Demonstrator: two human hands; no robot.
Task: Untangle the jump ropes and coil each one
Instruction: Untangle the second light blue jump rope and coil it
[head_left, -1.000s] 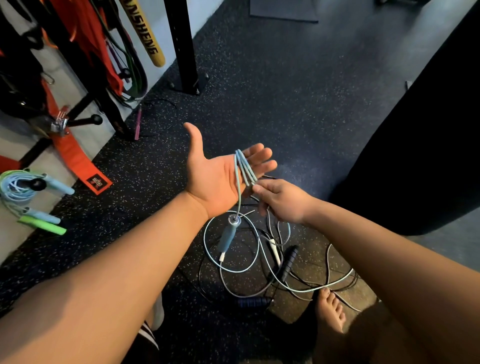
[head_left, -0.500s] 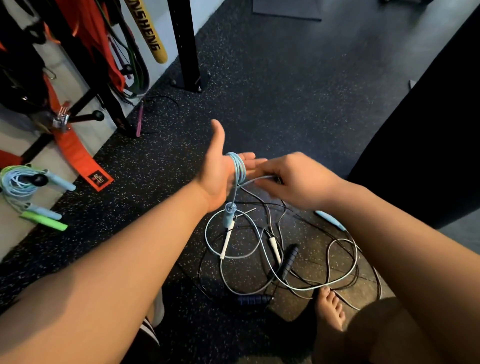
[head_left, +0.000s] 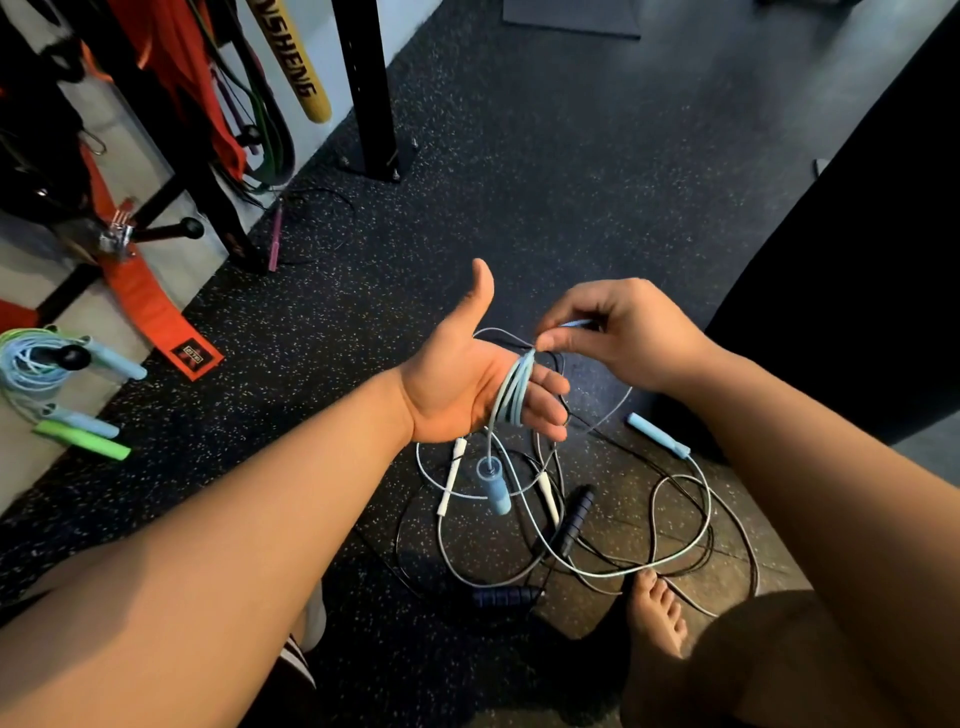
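Only clear text: black block capitals "NSHENG", running lengthwise down the yellow padded cylindrical stick (head_left: 293, 62) that hangs by the white wall at 11 o'clock. The top edge of the frame cuts the word, so it reads only from the N on. At 9 o'clock, the flat orange webbing strap (head_left: 150, 306) lying on the floor ends in a small black rectangular patch (head_left: 191, 355) carrying a logo mark and a short row of pale letters, seen upside down and too small to read reliably.
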